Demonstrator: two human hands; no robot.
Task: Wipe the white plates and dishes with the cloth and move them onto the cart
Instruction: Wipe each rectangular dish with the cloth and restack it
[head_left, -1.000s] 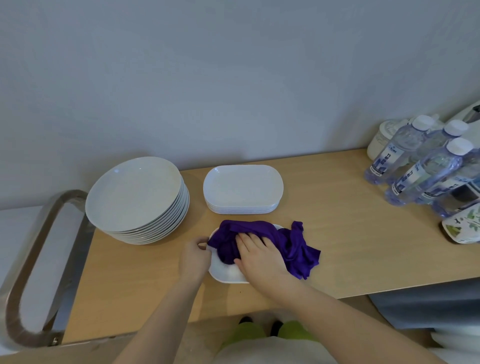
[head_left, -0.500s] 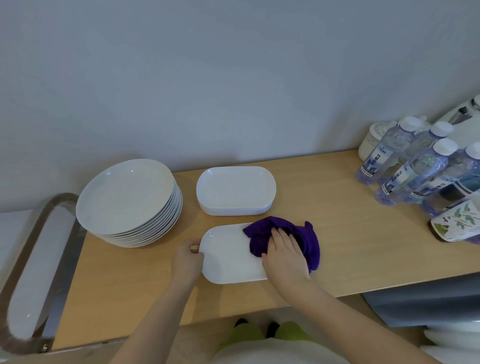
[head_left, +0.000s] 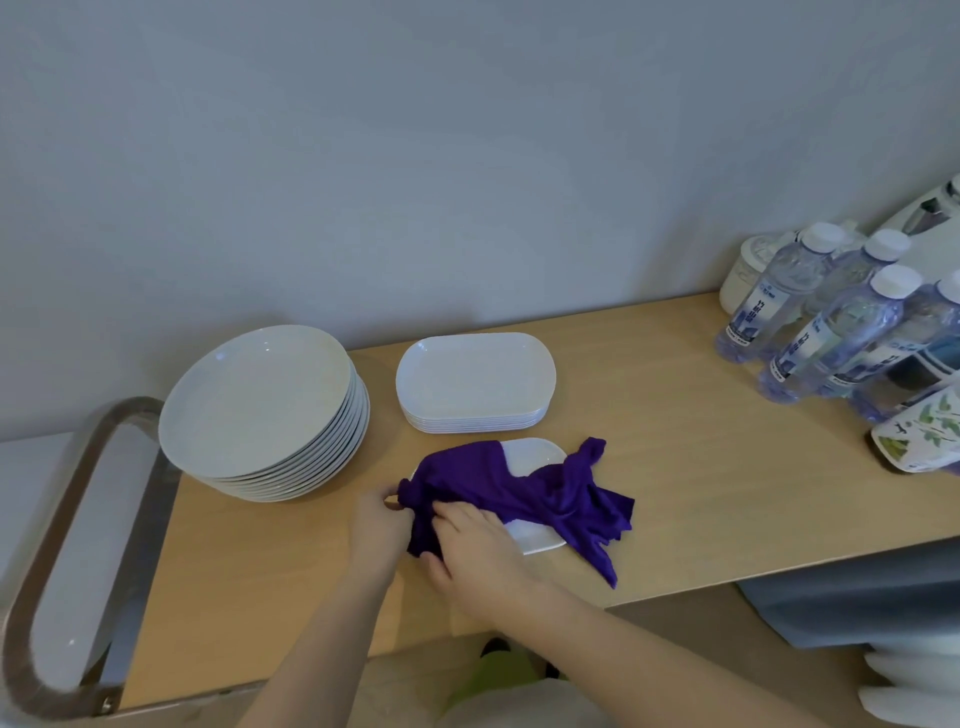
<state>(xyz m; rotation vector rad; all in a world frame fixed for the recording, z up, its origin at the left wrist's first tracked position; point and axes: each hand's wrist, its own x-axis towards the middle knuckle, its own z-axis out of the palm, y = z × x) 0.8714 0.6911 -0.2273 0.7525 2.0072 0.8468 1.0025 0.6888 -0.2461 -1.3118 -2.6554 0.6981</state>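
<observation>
Right hand (head_left: 478, 551) pressing flat, fingers fairly straight, on purple cloth (head_left: 524, 499) draped over oblong white dish (head_left: 535, 457). Left hand (head_left: 379, 525) gripping dish's left end, fingers curled at rim. Behind, stack of oblong dishes (head_left: 475, 379); to left, stack of round plates (head_left: 260, 405), all glossy, on pale wooden tabletop (head_left: 675, 441). Clear plastic bottles (head_left: 831, 322) at right; blue labels unreadable.

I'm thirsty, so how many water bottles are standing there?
4 show white caps, clustered at the counter's right end: back left, back right, front middle, and one cut by the right edge. More may be hidden.
</observation>
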